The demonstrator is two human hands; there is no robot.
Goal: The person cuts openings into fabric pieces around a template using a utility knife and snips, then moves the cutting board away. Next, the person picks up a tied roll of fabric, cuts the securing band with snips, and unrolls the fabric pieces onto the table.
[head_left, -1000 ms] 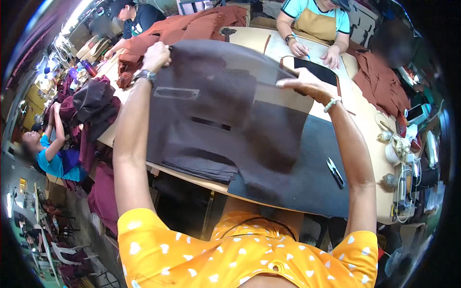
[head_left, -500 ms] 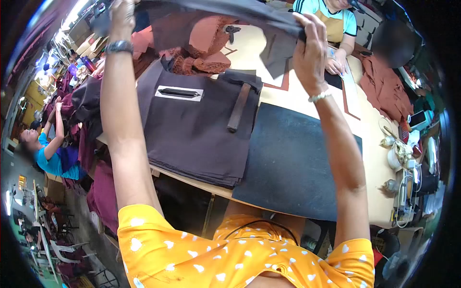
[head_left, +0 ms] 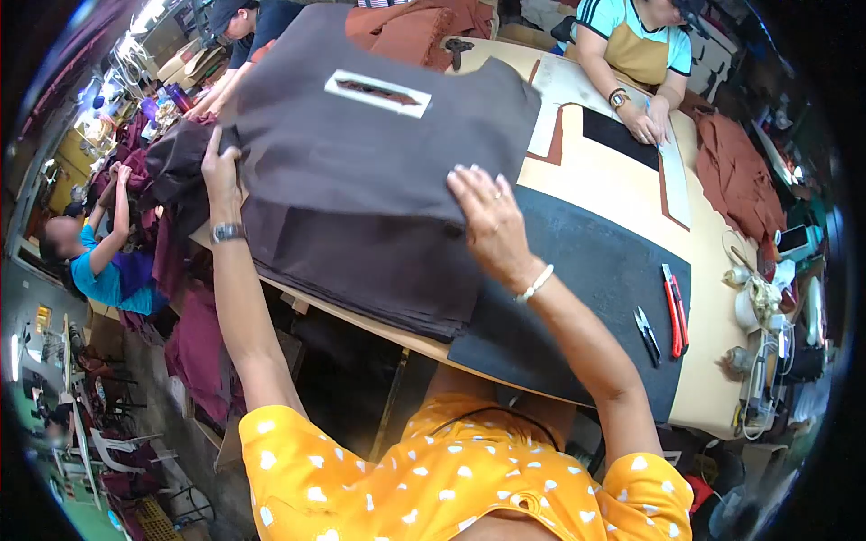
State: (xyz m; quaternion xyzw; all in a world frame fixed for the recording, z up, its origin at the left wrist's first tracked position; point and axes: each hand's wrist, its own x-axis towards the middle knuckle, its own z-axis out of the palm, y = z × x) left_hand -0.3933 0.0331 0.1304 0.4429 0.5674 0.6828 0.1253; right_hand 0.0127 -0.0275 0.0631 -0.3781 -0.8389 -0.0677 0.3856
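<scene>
Broadly, the dark panel (head_left: 361, 158) sloped away beyond and between both sets of fingers, smooth, its far edge curved, a white patch (head_left: 415, 110) framing a long slot. The left fingers (head_left: 232, 155) pinched its near left corner; the right fingers (head_left: 467, 191) lay extended, nearly together, on its near edge, their thumb hidden. Nearer, dark layers (head_left: 361, 270) covered the bench (head_left: 622, 212).
</scene>
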